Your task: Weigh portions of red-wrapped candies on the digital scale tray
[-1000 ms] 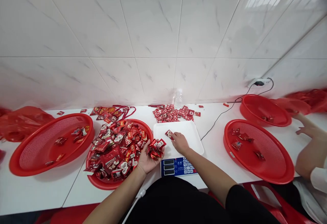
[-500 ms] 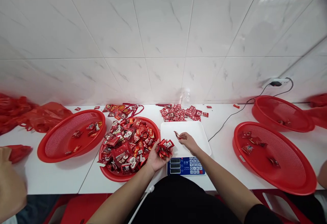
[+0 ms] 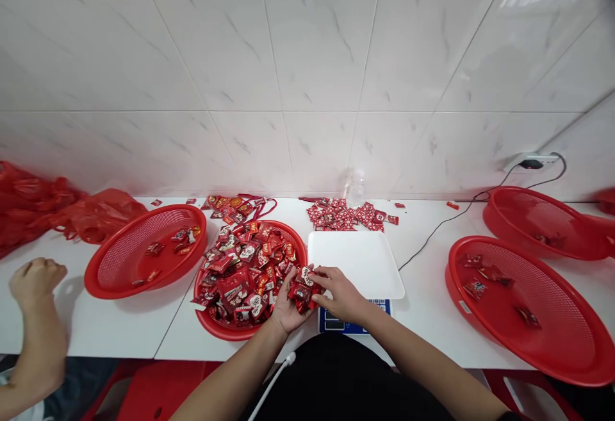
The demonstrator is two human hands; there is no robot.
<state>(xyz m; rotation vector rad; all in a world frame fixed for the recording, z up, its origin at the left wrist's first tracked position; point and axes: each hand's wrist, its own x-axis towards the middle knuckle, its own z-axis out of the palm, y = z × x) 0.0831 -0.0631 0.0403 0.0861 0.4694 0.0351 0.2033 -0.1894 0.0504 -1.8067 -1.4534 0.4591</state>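
My left hand (image 3: 287, 311) is palm up at the right rim of a red basket, its fingers cupped round several small red packets (image 3: 300, 291). From the right, my right hand (image 3: 342, 296) reaches over to this bunch, fingertips pinched on a packet with a white label (image 3: 306, 275). The red basket (image 3: 210, 328) is heaped with shiny red packets of several designs. Behind and under my right hand lies the white pan (image 3: 353, 254) of a digital scale. My right hand and forearm partly cover the scale's blue keypad (image 3: 331, 324).
Left stands a red basket (image 3: 108, 273) with a few packets; right are two more, one nearer (image 3: 552, 299) and one behind (image 3: 519, 209). Red packets (image 3: 336, 214) and a clear bottle (image 3: 356, 187) lie by the wall. A black cord (image 3: 432, 224) runs rightward. Another person's hand (image 3: 37, 280) is far left.
My right hand has moved left from over the scale pan to the packets in my left hand. The other person's hand has come into view at far left. The view has shifted slightly.
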